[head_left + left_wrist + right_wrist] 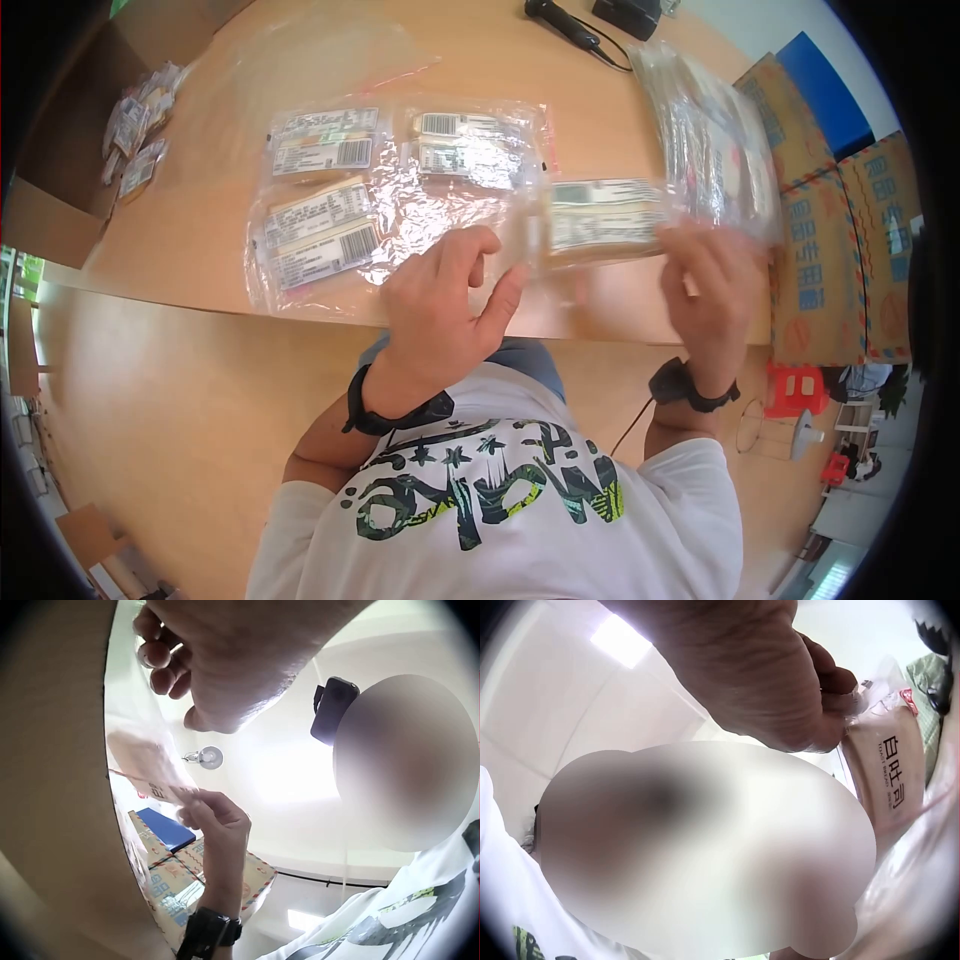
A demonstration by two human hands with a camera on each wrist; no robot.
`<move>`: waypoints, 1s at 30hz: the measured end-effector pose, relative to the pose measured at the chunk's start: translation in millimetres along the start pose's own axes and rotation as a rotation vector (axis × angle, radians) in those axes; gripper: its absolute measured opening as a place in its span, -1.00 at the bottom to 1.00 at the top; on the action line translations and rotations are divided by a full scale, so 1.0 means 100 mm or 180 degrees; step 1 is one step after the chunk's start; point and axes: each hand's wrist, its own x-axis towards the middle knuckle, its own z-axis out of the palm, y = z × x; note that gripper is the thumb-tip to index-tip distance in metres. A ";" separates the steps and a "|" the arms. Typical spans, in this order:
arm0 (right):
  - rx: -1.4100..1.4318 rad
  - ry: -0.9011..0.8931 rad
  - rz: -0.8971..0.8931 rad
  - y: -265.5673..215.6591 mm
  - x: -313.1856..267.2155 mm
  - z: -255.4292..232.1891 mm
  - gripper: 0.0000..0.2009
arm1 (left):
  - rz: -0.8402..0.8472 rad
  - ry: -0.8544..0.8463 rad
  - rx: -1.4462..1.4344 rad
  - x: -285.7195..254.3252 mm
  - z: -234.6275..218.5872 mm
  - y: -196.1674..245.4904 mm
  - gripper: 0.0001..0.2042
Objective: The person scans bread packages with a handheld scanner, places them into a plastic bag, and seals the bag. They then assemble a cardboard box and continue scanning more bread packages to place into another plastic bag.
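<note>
My right hand [710, 285] pinches the end of a wrapped toast bread packet [605, 215]. The packet's white label with print faces up in the head view; its front, with black lettering, shows in the right wrist view. To the left, my left hand [440, 305] hangs loosely curled over the near edge of a clear plastic bag [400, 215], with nothing between its fingers. Under the clear plastic lie several labelled packets: two in a left column [320, 235] and one at the upper right [470, 145]. The held packet overlaps the bag's right side in the head view.
A stack of clear plastic bags [715, 150] lies at the table's right, beside printed cardboard boxes [825, 265] and a blue panel [820, 90]. An open carton [60, 150] with small packets [145, 115] stands at left. A black handheld device with a cable [565, 25] lies at the back.
</note>
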 end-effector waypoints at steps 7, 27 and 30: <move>-0.0282 -0.0126 0.0246 0.09 -0.11 -0.07 -0.72 | 0.0056 0.0094 0.0002 0.02 0.05 0.01 -0.77; -0.0103 0.0368 0.0398 0.11 -0.16 -0.09 -0.72 | 0.0131 0.0309 -0.0032 0.02 0.06 0.01 -0.75; -0.0103 0.0571 0.0403 0.10 -0.14 -0.05 -0.72 | 0.0136 0.0397 -0.0056 -0.01 0.03 0.00 -0.74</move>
